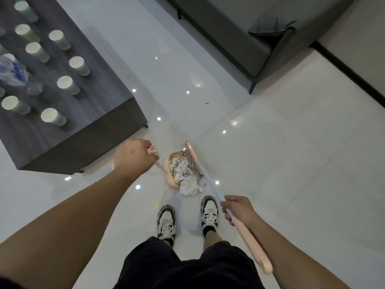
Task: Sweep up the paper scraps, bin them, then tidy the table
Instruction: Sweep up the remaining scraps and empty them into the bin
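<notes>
A pink dustpan (pixel 171 176) stands on the white floor just ahead of my feet, with crumpled white paper scraps (pixel 188 180) piled in and spilling out of its mouth. My left hand (pixel 133 158) grips the pink top of the dustpan's handle (pixel 153 152). My right hand (pixel 237 209) grips the broom's handle (pixel 248 232), white above the head and pink at the grip. The pink broom head (pixel 192 156) rests against the scraps at the dustpan's right side.
A dark wooden coffee table (pixel 87 126) at the left carries several pale green paper cups (pixel 79 65) and a crumpled plastic bottle (pixel 14 74). A grey sofa (pixel 260 42) stands at the top right. A small dark speck (pixel 206 103) lies on the tiles.
</notes>
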A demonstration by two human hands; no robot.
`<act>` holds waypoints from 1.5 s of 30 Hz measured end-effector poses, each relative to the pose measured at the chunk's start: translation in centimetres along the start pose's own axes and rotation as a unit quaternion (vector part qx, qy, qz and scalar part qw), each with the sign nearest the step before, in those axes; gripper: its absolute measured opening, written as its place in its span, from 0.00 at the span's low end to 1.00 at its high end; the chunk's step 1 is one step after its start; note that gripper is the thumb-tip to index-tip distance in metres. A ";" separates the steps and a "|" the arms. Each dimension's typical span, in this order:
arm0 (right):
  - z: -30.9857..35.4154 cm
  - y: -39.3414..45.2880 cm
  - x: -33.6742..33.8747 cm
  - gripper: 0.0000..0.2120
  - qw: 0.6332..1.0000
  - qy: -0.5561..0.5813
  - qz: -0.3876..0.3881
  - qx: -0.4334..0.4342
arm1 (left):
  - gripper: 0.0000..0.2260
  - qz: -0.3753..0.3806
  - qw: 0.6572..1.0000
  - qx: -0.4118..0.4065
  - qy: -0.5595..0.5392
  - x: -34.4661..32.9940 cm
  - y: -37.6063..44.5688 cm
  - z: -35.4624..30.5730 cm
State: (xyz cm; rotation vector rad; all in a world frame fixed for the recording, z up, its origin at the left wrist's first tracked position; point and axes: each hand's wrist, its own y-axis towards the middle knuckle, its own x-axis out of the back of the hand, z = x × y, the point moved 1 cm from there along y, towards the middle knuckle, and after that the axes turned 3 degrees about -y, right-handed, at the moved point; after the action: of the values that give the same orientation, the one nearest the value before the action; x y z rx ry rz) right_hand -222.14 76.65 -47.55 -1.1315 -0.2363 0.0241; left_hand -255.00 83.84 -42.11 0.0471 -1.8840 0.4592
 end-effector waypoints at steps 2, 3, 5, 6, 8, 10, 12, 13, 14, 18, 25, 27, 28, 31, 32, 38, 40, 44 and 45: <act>-0.5 -0.2 0.3 0.16 1.000 0.005 -0.026 0.000 | 0.09 0.013 1.000 -0.005 0.003 0.3 -0.1 0.1; -0.8 -0.3 0.2 0.17 0.999 0.004 -0.039 0.000 | 0.08 0.018 1.000 -0.011 0.004 0.5 0.0 0.1; -1.3 -0.4 -0.2 0.20 0.998 0.006 -0.055 0.006 | 0.06 0.023 0.999 -0.029 0.011 0.9 0.3 0.2; -1.5 -0.1 -0.6 0.22 0.998 0.008 -0.062 0.008 | 0.06 0.027 0.999 -0.036 0.015 1.1 0.4 0.3; -2.1 0.5 -1.7 0.24 0.997 0.022 -0.069 0.003 | 0.06 0.044 0.998 -0.043 0.022 1.1 0.5 0.8; -2.5 0.9 -3.4 0.15 0.997 0.056 -0.049 -0.009 | 0.07 0.049 0.998 -0.046 0.021 0.7 0.3 1.6; -3.0 1.0 -5.2 0.02 0.997 0.074 -0.017 -0.032 | 0.06 0.040 0.998 -0.046 0.013 0.4 0.2 2.4; -3.4 0.8 -5.9 0.02 0.997 0.070 -0.006 -0.042 | 0.07 0.034 0.998 -0.049 0.015 0.5 0.3 2.7; -3.9 0.5 -6.4 0.04 0.997 0.065 0.002 -0.047 | 0.07 0.028 0.998 -0.053 0.020 0.6 0.4 3.0; -4.9 -1.7 -6.9 0.11 0.996 0.074 0.024 -0.038 | 0.08 0.022 0.998 -0.056 0.029 0.9 0.7 3.6; -2.4 -3.6 -4.2 0.02 0.999 0.033 -0.013 0.007 | 0.09 0.026 0.999 -0.026 0.016 1.0 -0.8 3.6; -0.9 -3.2 -2.6 0.03 1.000 0.012 -0.021 0.011 | 0.10 0.010 1.000 -0.001 -0.001 1.2 -1.8 3.8; -0.2 -2.9 -1.7 0.04 1.000 -0.002 -0.022 0.017 | 0.10 -0.005 1.000 0.013 -0.009 1.4 -2.4 3.9; 1.9 -1.7 0.6 0.06 0.998 -0.052 -0.010 0.036 | 0.10 -0.039 0.997 0.062 -0.038 1.7 -4.9 4.3; 2.5 -1.3 1.2 0.06 0.997 -0.069 -0.003 0.039 | 0.10 -0.044 0.994 0.088 -0.051 1.8 -6.0 4.4; 5.0 1.6 2.4 0.05 0.978 -0.196 0.035 0.057 | 0.11 -0.113 0.958 0.248 -0.093 1.1 -14.7 5.9; 4.8 2.4 2.1 0.05 0.971 -0.229 0.044 0.051 | 0.11 -0.137 0.934 0.307 -0.124 0.6 -18.1 6.6; 2.7 2.9 0.5 0.04 0.960 -0.265 0.082 0.034 | 0.12 -0.172 0.884 0.399 -0.172 -0.2 -24.5 8.4; 2.0 2.9 -0.1 0.03 0.959 -0.268 0.090 0.031 | 0.12 -0.179 0.874 0.416 -0.180 -0.5 -26.0 8.9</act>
State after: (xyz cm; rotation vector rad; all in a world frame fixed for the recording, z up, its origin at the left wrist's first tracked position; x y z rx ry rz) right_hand -222.32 79.67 -49.35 -1.0633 -0.6088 0.5020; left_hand -256.20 56.76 -37.49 1.1014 -1.8337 1.0205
